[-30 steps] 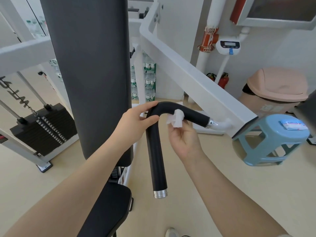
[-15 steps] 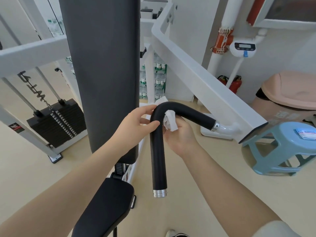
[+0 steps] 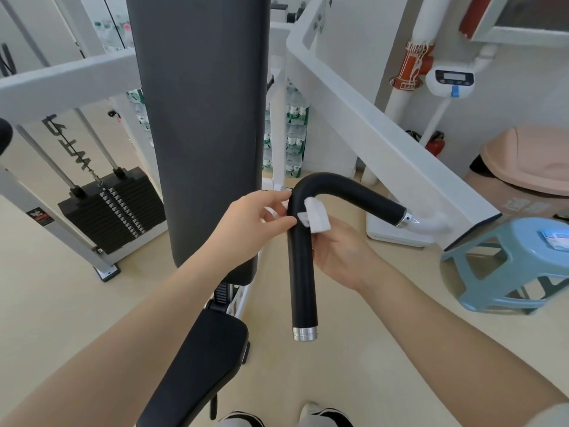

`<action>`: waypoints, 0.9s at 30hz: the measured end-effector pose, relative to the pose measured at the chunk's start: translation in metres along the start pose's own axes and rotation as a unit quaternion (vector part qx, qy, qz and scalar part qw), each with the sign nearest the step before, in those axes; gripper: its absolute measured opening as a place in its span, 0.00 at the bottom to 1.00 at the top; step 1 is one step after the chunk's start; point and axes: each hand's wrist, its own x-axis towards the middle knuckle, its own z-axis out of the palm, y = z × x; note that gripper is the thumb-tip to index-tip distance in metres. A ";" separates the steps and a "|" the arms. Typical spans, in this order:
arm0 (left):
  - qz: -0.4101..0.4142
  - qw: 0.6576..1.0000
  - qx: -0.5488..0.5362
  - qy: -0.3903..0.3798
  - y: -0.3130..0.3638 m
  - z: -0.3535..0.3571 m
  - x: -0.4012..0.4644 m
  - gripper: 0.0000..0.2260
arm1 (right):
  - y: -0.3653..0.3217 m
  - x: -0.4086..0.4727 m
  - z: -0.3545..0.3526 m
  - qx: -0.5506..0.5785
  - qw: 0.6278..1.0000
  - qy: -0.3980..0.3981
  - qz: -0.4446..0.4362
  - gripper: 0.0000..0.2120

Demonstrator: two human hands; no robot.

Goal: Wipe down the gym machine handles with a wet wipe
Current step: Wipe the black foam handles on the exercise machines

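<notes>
The right hand (image 3: 341, 254) is pressing a folded wet wipe (image 3: 317, 217) against the bent black handle (image 3: 301, 260) just below its bend while the left hand (image 3: 249, 229) is pinching the other side, leaving the lower shaft seemingly unwiped.

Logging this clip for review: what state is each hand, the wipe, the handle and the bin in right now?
Left hand: fingers pinching the wipe's edge at the handle.
Right hand: holding the wipe against the handle.
Wipe: bunched, pressed on the bend.
Handle: bent, black grip hanging down.
Bin: lid closed.
</notes>
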 end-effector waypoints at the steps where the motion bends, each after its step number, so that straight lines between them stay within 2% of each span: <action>1: 0.002 1.000 0.005 0.000 -0.001 0.000 -0.001 0.18 | -0.003 -0.005 -0.003 -0.023 0.999 -0.012 0.019 0.12; 3: 0.007 1.000 0.001 0.007 -0.002 0.001 -0.001 0.18 | -0.012 -0.009 -0.008 -0.085 0.995 -0.018 0.042 0.11; 5: 0.014 1.000 -0.008 0.012 -0.001 0.001 -0.001 0.17 | -0.020 -0.005 -0.006 -0.099 0.994 0.015 0.034 0.10; 8: 0.025 1.000 -0.004 -0.009 0.003 0.000 -0.002 0.19 | -0.020 -0.001 0.005 0.031 0.996 0.078 0.017 0.12; 12: 0.059 0.998 -0.002 -0.020 0.003 0.003 -0.008 0.28 | -0.016 -0.010 0.009 0.080 0.990 0.118 0.016 0.20; 14: 0.075 0.997 -0.006 -0.017 0.002 0.005 -0.010 0.26 | -0.017 -0.011 0.013 0.036 0.989 0.141 0.008 0.19; 17: 0.060 0.998 -0.019 -0.020 0.000 0.003 -0.013 0.23 | -0.012 -0.009 0.020 -0.120 0.975 0.189 -0.015 0.13; 20: 0.036 0.998 -0.036 -0.037 -0.005 0.001 -0.018 0.23 | 0.003 -0.015 0.023 -0.179 0.966 0.184 -0.005 0.15; 25: 0.035 0.996 -0.057 -0.066 -0.012 0.001 -0.024 0.24 | 0.025 -0.041 0.026 -0.097 0.987 0.125 0.017 0.13; 27: 0.037 0.994 -0.057 -0.082 -0.012 0.002 -0.027 0.26 | 0.024 -0.038 0.029 -0.063 0.988 0.142 0.003 0.10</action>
